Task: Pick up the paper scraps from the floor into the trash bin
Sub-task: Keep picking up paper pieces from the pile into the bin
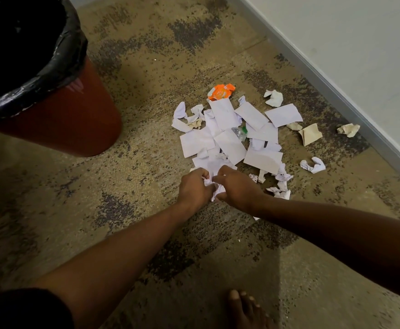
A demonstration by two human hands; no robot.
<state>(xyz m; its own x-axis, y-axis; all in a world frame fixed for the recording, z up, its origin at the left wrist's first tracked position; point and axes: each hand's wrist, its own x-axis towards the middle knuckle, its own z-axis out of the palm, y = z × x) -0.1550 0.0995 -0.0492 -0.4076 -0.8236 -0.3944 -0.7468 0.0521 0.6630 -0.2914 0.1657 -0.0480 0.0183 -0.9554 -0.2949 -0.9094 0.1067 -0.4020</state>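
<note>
A speckled tan and dark carpet floor (pixel 146 55) carries everything. At far left stands a red trash bin (pixel 59 115) with a black liner. Right of centre lies a heap of white paper scraps (pixel 229 138), flat sheets overlapping crumpled bits, with an orange wrapper (pixel 220 91) at its far edge. Beige crumpled pieces (pixel 310 134) lie further right, near the baseboard. A bare foot (pixel 246 309) rests on the near carpet
</note>
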